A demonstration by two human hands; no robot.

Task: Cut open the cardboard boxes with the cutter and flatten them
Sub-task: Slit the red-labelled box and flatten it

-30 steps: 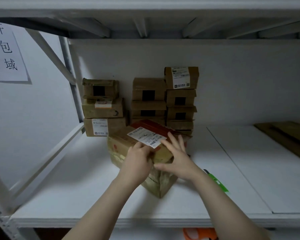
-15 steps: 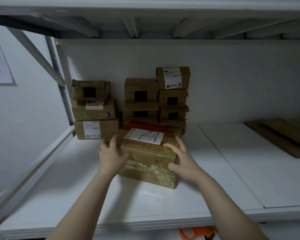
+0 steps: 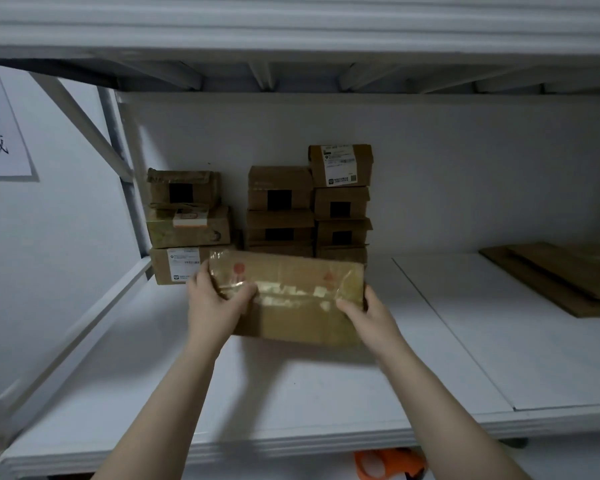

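Observation:
A brown cardboard box sealed with glossy clear tape is held between both hands above the white shelf, its taped seam facing me. My left hand grips its left end, thumb across the taped face. At the right end my right hand grips the box, thumb on the front. Behind it stand stacks of small sealed cardboard boxes. No cutter shows in this frame.
Flattened cardboard sheets lie at the shelf's right rear. A diagonal metal brace and upright post bound the left side. A paper sign hangs on the left wall. An orange object sits below the shelf edge.
The box has been turned over: its labelled top no longer faces me and a taped seam does. Both hands shifted to its ends. The green cutter seen earlier is out of sight.

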